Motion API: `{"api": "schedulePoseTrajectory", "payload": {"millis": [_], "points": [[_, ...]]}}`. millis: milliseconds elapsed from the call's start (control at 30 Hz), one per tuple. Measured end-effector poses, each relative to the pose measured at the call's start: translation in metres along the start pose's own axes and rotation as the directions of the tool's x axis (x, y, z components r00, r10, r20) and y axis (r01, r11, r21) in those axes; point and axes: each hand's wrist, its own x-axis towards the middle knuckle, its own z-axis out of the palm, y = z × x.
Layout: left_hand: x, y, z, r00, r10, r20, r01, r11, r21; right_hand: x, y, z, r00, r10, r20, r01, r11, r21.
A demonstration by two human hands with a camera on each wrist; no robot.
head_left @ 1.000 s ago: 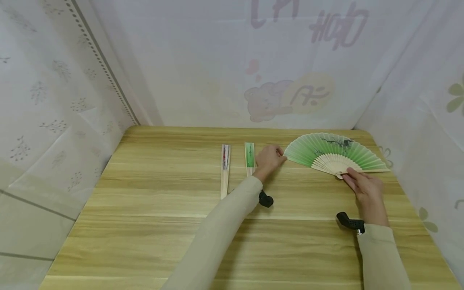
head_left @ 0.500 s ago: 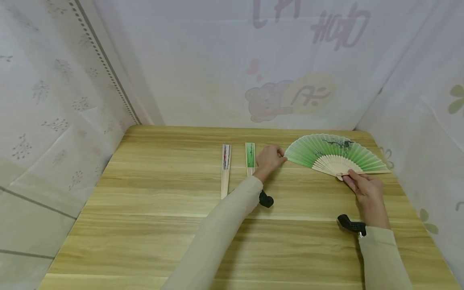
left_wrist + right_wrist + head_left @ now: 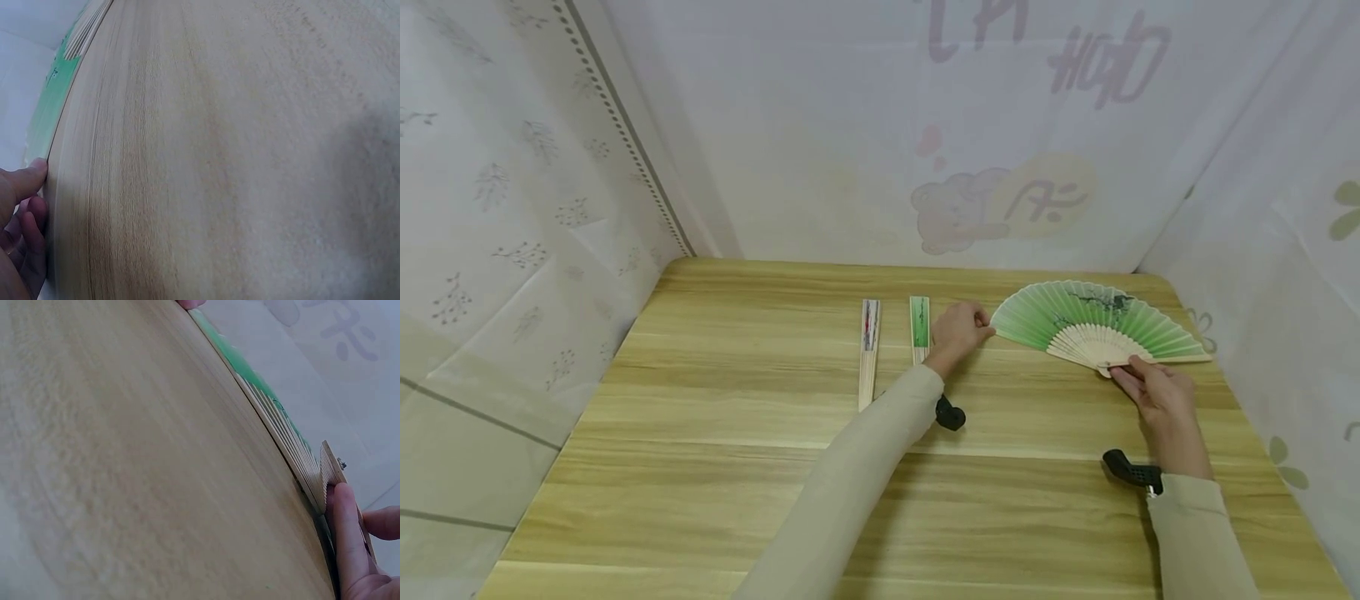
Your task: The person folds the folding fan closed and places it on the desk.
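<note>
An open green paper fan (image 3: 1097, 321) with pale wooden ribs lies spread on the wooden table (image 3: 700, 467) at the far right. My left hand (image 3: 958, 329) pinches the fan's left outer edge; the left wrist view shows the thumb (image 3: 28, 178) against that edge of the fan (image 3: 50, 106). My right hand (image 3: 1153, 392) grips the fan's pivot end. In the right wrist view, the fingers (image 3: 350, 550) lie along the pivot below the fan's ribs (image 3: 269, 403).
Two closed fans lie side by side left of my left hand: one with a red and black print (image 3: 868, 350), one green (image 3: 918, 327). White printed curtains enclose the table at the back and on both sides. Black wrist mounts (image 3: 1131, 473) sit on the sleeves.
Almost nothing differs. The right hand has slipped slightly down and right at the pivot; the left hand stays on the fan's left edge.
</note>
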Motion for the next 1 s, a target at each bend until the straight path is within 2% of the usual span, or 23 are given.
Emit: {"api": "schedulePoseTrajectory", "payload": {"millis": [267, 567, 800, 1000], "points": [[0.001, -0.002, -0.001, 1.0, 0.026, 0.005, -0.025, 0.999, -0.026, -0.003, -0.001, -0.003, 0.998, 0.019, 0.064, -0.019, 1.0, 0.005], [-0.001, -0.003, -0.006, 0.999, 0.054, -0.006, -0.054, 0.995, -0.083, -0.009, -0.001, -0.01, 0.991, -0.011, 0.13, 0.007, 0.999, 0.033], [0.0, -0.005, -0.011, 0.996, 0.065, 0.054, -0.057, 0.989, -0.136, -0.012, -0.002, -0.009, 0.987, -0.019, 0.16, 0.011, 0.999, 0.052], [-0.002, -0.005, -0.013, 0.998, 0.023, 0.065, -0.016, 0.995, -0.102, -0.016, -0.002, -0.006, 0.981, 0.004, 0.195, -0.015, 0.998, 0.053]]}}
